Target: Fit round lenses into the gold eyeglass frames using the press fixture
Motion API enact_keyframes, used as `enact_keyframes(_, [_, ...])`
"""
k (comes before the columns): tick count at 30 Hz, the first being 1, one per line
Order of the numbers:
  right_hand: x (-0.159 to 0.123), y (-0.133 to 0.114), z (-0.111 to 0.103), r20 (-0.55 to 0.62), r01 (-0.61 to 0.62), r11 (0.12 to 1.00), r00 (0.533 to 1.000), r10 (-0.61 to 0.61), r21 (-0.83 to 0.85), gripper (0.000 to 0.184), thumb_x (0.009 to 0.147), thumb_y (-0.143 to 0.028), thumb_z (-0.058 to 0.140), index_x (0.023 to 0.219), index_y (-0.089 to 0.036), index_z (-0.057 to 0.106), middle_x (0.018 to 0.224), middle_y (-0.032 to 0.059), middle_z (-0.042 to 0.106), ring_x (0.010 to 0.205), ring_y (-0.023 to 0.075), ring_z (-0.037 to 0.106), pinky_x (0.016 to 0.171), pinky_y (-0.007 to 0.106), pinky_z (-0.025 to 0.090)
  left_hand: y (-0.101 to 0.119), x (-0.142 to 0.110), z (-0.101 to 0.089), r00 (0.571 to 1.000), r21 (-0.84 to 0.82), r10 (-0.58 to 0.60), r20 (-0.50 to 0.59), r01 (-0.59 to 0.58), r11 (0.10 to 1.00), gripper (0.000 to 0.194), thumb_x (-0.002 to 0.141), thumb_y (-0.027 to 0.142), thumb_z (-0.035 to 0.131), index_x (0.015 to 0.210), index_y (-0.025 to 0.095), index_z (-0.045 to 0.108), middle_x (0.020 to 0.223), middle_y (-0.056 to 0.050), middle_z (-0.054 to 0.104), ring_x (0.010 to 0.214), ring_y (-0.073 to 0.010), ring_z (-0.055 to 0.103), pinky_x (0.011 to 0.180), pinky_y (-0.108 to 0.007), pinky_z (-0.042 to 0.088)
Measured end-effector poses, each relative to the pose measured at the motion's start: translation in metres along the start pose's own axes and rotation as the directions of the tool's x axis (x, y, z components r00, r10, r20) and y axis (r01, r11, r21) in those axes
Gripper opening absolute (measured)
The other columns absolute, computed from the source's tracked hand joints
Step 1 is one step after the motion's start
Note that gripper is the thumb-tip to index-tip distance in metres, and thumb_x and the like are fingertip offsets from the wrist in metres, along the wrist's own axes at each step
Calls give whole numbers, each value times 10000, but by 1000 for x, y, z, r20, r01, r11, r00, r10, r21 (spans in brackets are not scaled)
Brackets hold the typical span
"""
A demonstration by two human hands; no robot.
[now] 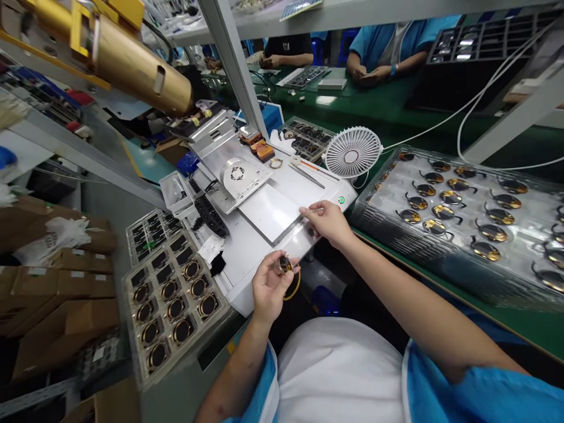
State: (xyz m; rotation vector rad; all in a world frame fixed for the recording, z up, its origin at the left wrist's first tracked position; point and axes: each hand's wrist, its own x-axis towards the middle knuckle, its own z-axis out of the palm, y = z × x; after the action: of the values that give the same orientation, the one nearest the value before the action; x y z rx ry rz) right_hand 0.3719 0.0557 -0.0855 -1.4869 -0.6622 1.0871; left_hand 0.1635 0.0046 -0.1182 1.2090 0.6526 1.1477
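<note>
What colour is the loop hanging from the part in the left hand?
The loop is golden yellow, best seen in the head view.

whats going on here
At a factory bench, a person's left hand holds a small round gold-and-black part with a thin yellow wire. Their right hand rests on a white fixture. Trays of round parts and wired gold parts sit on either side. Two co-workers work beyond.

Head-worn camera looks down at left hand [268, 291], right hand [326, 223].
</note>
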Motion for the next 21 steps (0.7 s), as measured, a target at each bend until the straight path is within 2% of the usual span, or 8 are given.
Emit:
enact_keyframes(3, [13,-9,0,-1,46,999,999,-46,-22,396,793,-414,852,722,-220,515,479,-88,463,318,88,380,291,226,351,5,0,0,997,120,80,13,-81,989,661,796,203,866,1394,341,621,1181,-66,741,917,-177,781,817,-302,652])
enact_keyframes(7, [-10,-14,-4,52,141,990,989,-139,-22,420,744,-464,873,703,-207,542,545,-73,490,396,83,431,360,210,373,4,-3,2,976,287,217,23,-214,934,864,745,168,896,1505,296,506,1155,-107,771,883,-171,774,723,-238,637])
enact_keyframes(10, [-43,-12,-9,213,185,983,960,-180,-4,435,724,-525,867,722,-202,576,543,-57,528,412,104,472,389,229,403,1,-5,6,962,368,271,35,-264,891,879,762,128,870,1527,295,470,1232,-125,766,993,-199,780,846,-292,652])
enact_keyframes(13, [-73,-6,-10,336,137,990,932,-133,10,405,736,-509,855,719,-187,612,564,-26,586,431,119,511,408,239,427,-1,-6,10,960,408,277,29,-265,874,865,780,110,845,1535,283,457,1308,-150,742,1095,-226,766,941,-333,639])
enact_keyframes(17, [-94,2,-9,349,173,982,927,-136,-76,318,792,-440,798,702,-176,645,599,27,661,484,134,545,460,247,438,-1,-5,14,967,426,252,45,-247,870,808,812,115,810,1530,252,466,1324,-174,733,1121,-241,763,939,-327,644])
enact_keyframes(21, [-97,6,-8,320,245,958,929,-188,-149,272,817,-406,747,702,-175,664,615,41,675,519,145,548,478,252,428,0,-5,16,960,440,273,56,-269,857,765,825,108,789,1515,246,488,1312,-166,741,1121,-246,764,930,-328,651])
